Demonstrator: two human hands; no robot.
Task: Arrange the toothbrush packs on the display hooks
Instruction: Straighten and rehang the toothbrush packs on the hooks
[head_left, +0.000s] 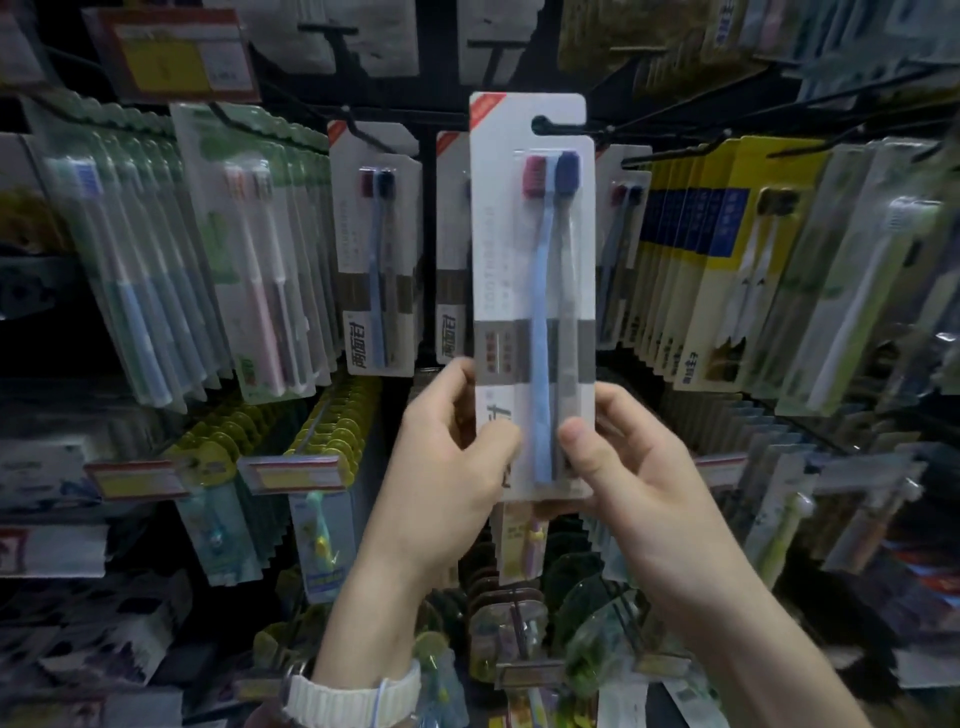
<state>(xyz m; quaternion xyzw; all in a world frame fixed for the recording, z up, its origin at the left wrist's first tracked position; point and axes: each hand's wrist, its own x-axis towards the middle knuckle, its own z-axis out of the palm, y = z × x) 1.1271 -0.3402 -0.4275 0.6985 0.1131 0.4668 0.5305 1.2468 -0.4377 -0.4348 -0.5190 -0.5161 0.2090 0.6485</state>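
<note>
**Person: visible body and items worn**

Two forearms, bare from wrist to the near edge of view; no sleeves visible.
Left hand (447, 467): bare, no rings visible; short nails.
Right hand (628, 467): bare, no rings visible; short, rounded thumbnail.
Left wrist: white ribbed wristband (353, 693), broad, with raised parallel ridges; a thin pale loop (383, 699) lies over it.
Right wrist: nothing worn.

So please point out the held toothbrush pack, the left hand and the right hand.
held toothbrush pack (498, 234): head view, white card face.
left hand (447, 467): head view, back of hand.
right hand (634, 467): head view, back of hand.
</note>
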